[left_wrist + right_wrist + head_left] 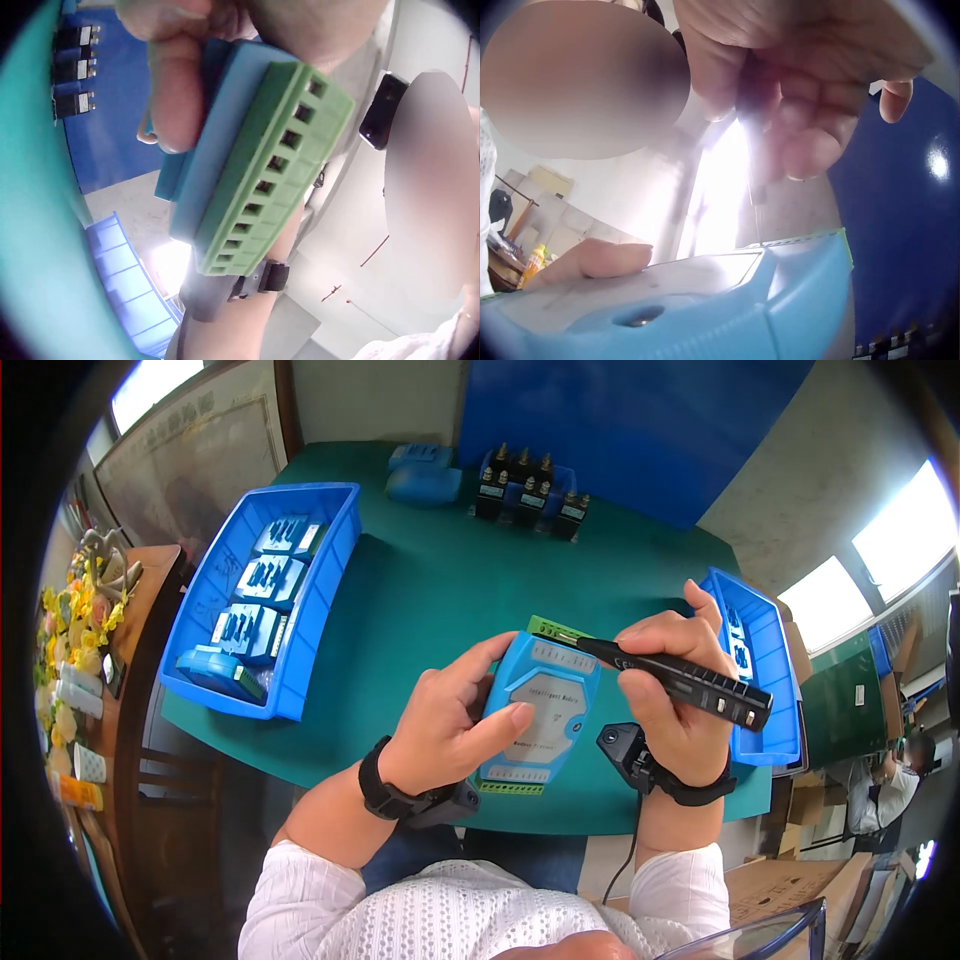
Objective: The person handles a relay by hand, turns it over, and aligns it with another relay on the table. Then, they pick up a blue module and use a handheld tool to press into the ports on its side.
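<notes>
My left hand [440, 725] grips a light-blue electronic module [545, 710] with a grey label reading "Intelligent Module", thumb on its face. Green screw terminal blocks run along both ends; the near terminal block [274, 172] shows its row of square openings in the left wrist view. My right hand [685, 705] pinches a black pen-shaped screwdriver [690, 685] marked CE, held aslant. Its thin metal shaft [758, 221] reaches down to the module's far end in the right wrist view, where the fingers hide most of the handle. The tip overlaps the far terminal block [556, 631].
A blue bin [330, 560] with several similar modules stands at left on the green table [420, 570]. Another blue bin [785, 690] is at right, partly behind my right hand. At the back are black components [530, 505] with metal posts and blue housings [423, 480].
</notes>
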Tool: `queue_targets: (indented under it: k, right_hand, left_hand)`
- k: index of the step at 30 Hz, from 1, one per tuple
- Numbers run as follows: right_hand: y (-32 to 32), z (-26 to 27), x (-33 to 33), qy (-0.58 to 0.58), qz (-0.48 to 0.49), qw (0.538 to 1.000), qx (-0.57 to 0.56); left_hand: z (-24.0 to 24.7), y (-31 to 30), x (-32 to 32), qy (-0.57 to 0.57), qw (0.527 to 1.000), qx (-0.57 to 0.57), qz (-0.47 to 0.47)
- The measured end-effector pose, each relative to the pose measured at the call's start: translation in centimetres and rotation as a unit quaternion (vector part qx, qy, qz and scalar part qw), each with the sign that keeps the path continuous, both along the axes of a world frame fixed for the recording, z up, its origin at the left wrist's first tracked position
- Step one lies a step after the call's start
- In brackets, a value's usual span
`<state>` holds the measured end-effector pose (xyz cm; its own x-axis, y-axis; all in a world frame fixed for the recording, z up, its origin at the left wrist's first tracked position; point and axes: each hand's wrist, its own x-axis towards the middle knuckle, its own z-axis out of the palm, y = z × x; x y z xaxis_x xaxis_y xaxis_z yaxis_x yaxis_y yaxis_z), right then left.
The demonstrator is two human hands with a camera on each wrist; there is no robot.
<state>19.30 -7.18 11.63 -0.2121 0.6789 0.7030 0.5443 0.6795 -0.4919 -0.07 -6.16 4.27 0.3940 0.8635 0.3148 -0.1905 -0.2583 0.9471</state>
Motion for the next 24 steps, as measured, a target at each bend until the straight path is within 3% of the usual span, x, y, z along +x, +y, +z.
queue_targets:
  k: [3,6,9,12,21,24]
  right_hand:
    - [-0.2,0.2,-0.1,-0.021,0.000,0.999,0.029]
    - [0.0,0.2,0.3,-0.018,0.005,1.000,0.012]
    - [0.2,-0.3,0.7,0.065,0.003,0.998,-0.007]
    - [0.3,-0.2,0.8,0.070,0.024,0.997,0.001]
    - [0.4,0.0,0.7,0.060,0.025,0.998,-0.025]
    - [0.0,0.7,0.3,0.009,0.021,1.000,0.015]
  left_hand:
    - [0.3,0.0,-0.2,0.033,0.999,0.015,0.003]
    - [-0.3,0.0,0.1,-0.009,1.000,0.002,0.003]
    - [-0.2,0.1,0.0,0.010,1.000,0.006,0.000]
    - [0.0,0.2,0.0,0.020,1.000,0.013,0.006]
    - [0.0,0.1,0.1,0.028,0.999,0.019,0.006]
    - [0.1,0.1,0.0,0.031,0.999,0.024,0.019]
